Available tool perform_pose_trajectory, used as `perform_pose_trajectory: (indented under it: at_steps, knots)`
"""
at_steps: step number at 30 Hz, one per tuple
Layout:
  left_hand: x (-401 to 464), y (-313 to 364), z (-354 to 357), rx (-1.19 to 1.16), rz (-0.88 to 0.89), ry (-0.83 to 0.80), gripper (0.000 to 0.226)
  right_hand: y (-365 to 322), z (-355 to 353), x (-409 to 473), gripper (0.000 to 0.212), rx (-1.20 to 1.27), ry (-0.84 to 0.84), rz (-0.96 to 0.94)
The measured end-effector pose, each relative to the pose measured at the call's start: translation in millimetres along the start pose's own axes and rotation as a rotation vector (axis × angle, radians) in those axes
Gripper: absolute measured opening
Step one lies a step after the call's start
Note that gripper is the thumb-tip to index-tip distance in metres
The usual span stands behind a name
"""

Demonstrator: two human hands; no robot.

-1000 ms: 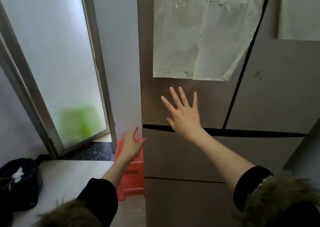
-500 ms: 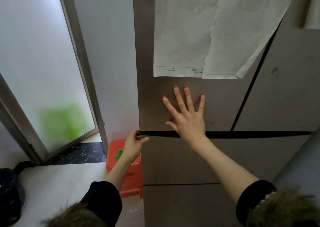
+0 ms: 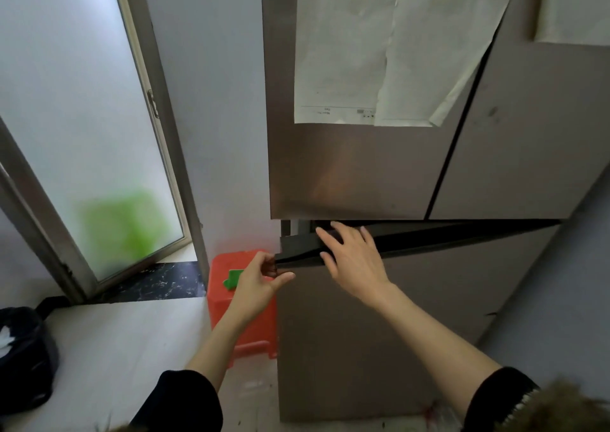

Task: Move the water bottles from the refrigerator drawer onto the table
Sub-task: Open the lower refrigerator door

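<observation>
The task is at its opening stage: the brown metallic refrigerator drawer [image 3: 412,299] stands pulled out a short way at its left end, with a dark gap between its top edge and the brown upper refrigerator door [image 3: 350,174] above it. The left hand [image 3: 255,283] grips the drawer's left front corner, with its fingers [image 3: 264,260] curled over the top edge and the thumb extended along the front face. The right hand [image 3: 353,260] reaches toward the gap, with its fingers [image 3: 343,230] spread and relaxed, holding nothing; whether the tips touch the drawer rim cannot be determined. No water bottles are visible: by judgement they lie inside the drawer, whose interior is hidden in shadow. No bottle has been moved, so the remaining work covers fully opening the drawer, lifting out each bottle, and setting it on the counter. No counter appears in this view. A red plastic stool [image 3: 244,316] stands on the floor just beside the refrigerator, partly covered by the left forearm. The white paper sheets [image 3: 379,52] fixed to the upper door carry print too small to read.
</observation>
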State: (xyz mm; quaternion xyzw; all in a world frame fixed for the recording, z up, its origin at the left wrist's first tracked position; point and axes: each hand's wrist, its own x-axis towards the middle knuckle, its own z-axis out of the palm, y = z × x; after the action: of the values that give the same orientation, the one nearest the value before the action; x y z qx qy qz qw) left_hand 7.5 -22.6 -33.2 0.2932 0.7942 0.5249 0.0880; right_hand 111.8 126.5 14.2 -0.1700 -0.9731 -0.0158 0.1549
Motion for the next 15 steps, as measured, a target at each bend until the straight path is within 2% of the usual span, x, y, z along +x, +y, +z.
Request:
perform_pose_trajectory:
  at_steps: [6, 9, 11, 15]
  knots:
    - [-75, 14, 4, 0.014, 0.08, -0.034, 0.056, 4, -8, -75, 0.045, 0.13, -0.008, 0.007]
    - [-114, 28, 7, 0.095, 0.142, -0.065, 0.046, 5, -21, -108, 0.044, 0.191, -0.032, 0.031]
    - [-135, 38, 6, 0.231, 0.211, -0.054, 0.036, 6, -29, -131, 0.043, 0.235, -0.036, 0.058]
    - [-164, 57, 0, 0.486, 0.47, -0.161, 0.045, 14, -45, -176, 0.039, 0.293, -0.046, 0.115]
